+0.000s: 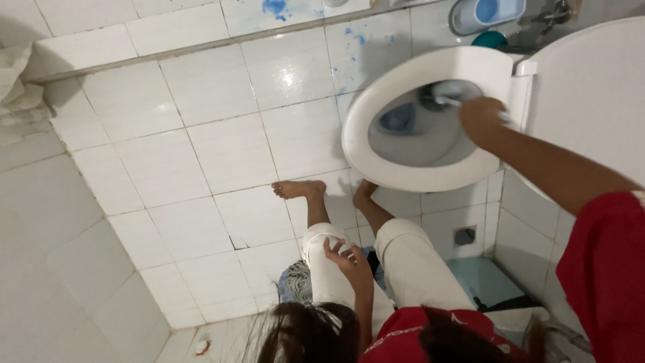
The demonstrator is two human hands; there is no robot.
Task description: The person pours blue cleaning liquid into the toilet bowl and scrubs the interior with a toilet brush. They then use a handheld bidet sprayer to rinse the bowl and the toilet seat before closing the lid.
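- Scrubbing of the toilet bowl (430, 134) is judged to be the step in hand; the seat ring (363, 144) is down and the lid (591, 94) is raised against the wall behind.
- Right hand (481, 121) is held over the far side of the bowl, fingers curled shut around a pale brush handle (449, 101); the handle runs from the fist down and leftwards into the bowl.
- Brush head (440, 91) is seen as a blurred pale mass against the inner wall of the bowl near the back rim; whether it is pressed on the porcelain or just off it cannot be told.
- A bluish patch (398, 119) is noted low in the bowl, on the left of the basin; blue splashes (275, 7) are also seen on the white floor tiles (201, 134) beyond the seat.
- Left hand (348, 259) is rested on the left knee of the white trousers (410, 262), fingers loosely spread and holding nothing.
- Bare feet (299, 189) are planted on the tiles just before the pedestal.
- A blue tub (487, 13) is set well apart, near the tap at the back.
- Next move, as judged: the brush would need to be carried round the inner wall towards the bluish patch, with the grip kept firm and the handle angled under the rim so nothing is flicked over the seat.
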